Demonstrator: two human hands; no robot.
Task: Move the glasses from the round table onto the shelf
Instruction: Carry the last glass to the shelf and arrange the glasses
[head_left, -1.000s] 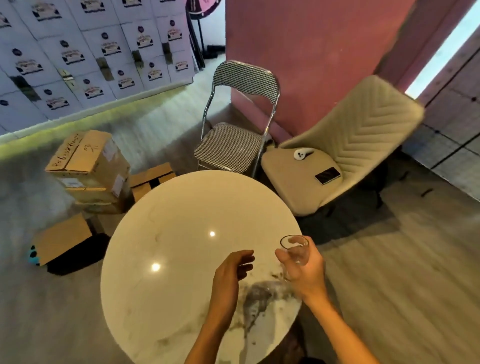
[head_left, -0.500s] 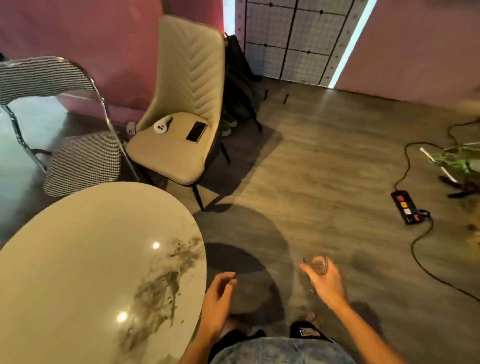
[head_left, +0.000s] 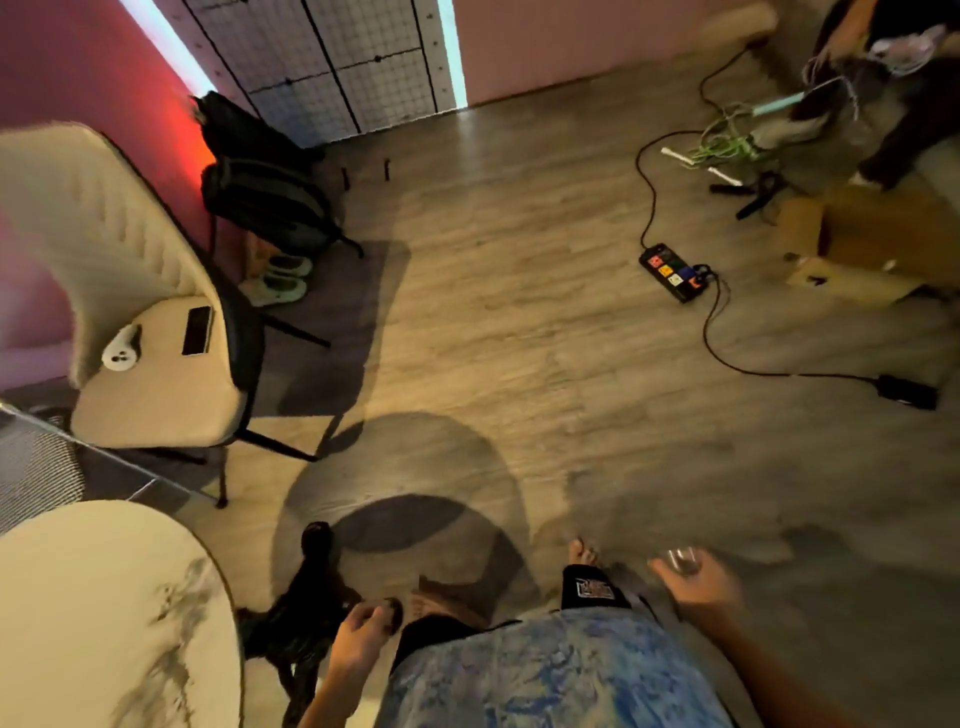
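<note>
Table: the round table (head_left: 104, 613), pale marbled top, had slid to the lower left as the person turned away.
Left: the left hand (head_left: 358, 639) hung empty, fingers loosely curled.
Right: the right hand (head_left: 701, 590), blurred, wrapped its fingers round a small clear glass (head_left: 681, 560), carried over the floor.
Meaning: carry under way; shelf unseen.

One round table (head_left: 78, 597). Beyond it: two chairs (cream chair (head_left: 156, 405), checked chair (head_left: 36, 467)), one phone (head_left: 198, 330), one controller (head_left: 121, 353), one backpack (head_left: 270, 202), two shoes (head_left: 275, 283). To its right: one glass (head_left: 682, 558), one power strip (head_left: 675, 271).
</note>
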